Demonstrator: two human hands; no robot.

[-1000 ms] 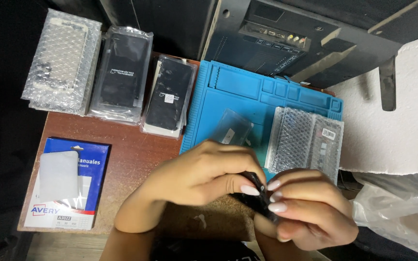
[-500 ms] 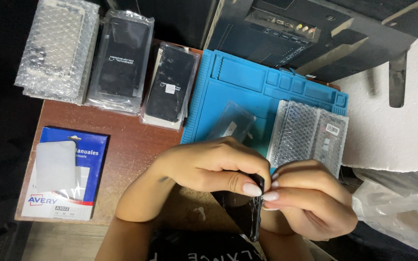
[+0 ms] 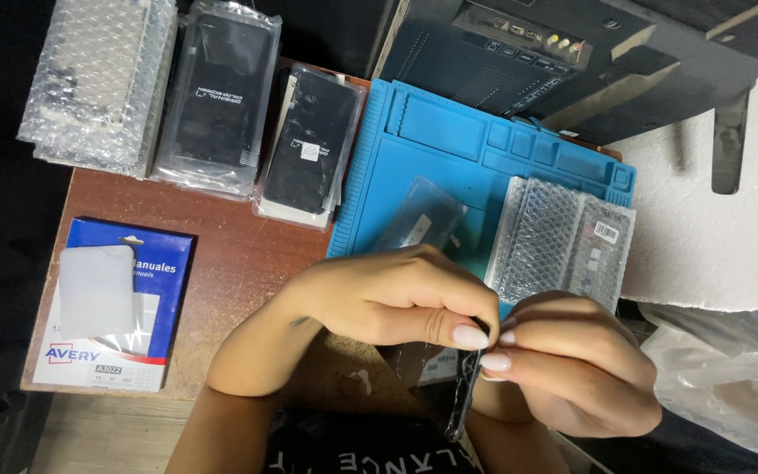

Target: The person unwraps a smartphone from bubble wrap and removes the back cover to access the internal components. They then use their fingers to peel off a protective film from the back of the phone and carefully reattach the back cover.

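A reddish-brown wooden table point(image 3: 239, 263) stands in dim light — darkness left, a white surface point(image 3: 712, 228) right.

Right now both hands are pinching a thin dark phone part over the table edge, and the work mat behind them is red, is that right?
Not quite. The left hand and right hand do pinch the thin dark phone part over the table edge, but the work mat behind them is blue, not red. The head view shows this.
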